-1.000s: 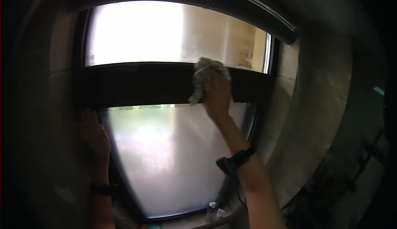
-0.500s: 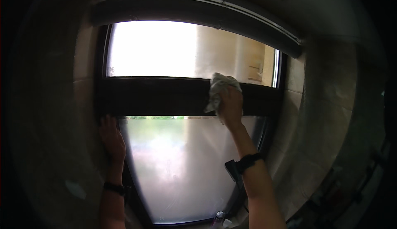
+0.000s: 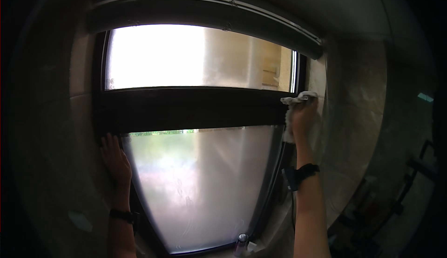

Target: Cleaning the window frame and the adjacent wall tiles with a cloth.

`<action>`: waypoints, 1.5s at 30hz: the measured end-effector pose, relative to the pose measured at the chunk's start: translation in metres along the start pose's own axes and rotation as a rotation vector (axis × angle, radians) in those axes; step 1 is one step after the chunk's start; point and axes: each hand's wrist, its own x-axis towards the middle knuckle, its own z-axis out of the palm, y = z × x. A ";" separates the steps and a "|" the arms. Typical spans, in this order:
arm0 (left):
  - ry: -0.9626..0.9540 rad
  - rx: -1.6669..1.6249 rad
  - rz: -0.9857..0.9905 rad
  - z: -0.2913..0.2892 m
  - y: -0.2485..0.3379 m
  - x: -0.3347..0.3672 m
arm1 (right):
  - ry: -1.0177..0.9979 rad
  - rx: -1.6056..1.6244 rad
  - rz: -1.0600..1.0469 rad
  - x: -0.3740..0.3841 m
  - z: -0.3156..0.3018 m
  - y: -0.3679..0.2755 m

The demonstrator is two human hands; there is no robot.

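Note:
A dark window frame (image 3: 195,107) with a wide crossbar surrounds an upper pane (image 3: 228,57) and a taller lower pane (image 3: 200,188). At the right end of the crossbar, my right hand (image 3: 303,118) presses a crumpled pale cloth (image 3: 289,113) against the frame; part of the cloth hangs down beside the wrist. My left hand (image 3: 115,159) lies flat with fingers stretched out, touching the left side of the frame next to the lower pane. It holds nothing. Faint streaks show on the lower pane.
A spray can or bottle (image 3: 241,244) stands on the sill at the lower right corner of the lower pane. Above the window runs a dark rolled blind (image 3: 195,15). Tiled walls (image 3: 354,99) flank the opening. Dark objects, hard to make out, lie at the far right.
My right hand has moved the cloth rightward along the crossbar, from right of its middle to its right end. The left hand stays on the frame. The whole view has shifted slightly.

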 end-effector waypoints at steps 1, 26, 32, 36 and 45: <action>-0.001 0.013 -0.001 -0.001 -0.001 -0.001 | 0.117 -0.222 -0.034 0.002 -0.008 0.008; -0.041 0.008 -0.002 -0.017 0.003 0.003 | -0.202 -0.481 0.172 -0.038 -0.061 0.066; -0.027 0.012 -0.009 -0.006 0.007 0.003 | -0.217 -0.542 0.193 -0.023 -0.076 0.057; -0.035 -0.015 -0.017 -0.010 -0.005 0.002 | -0.217 -0.519 0.233 -0.027 -0.074 0.031; 0.001 -0.034 -0.011 -0.007 0.001 0.002 | 0.002 -0.382 0.209 -0.013 -0.067 0.027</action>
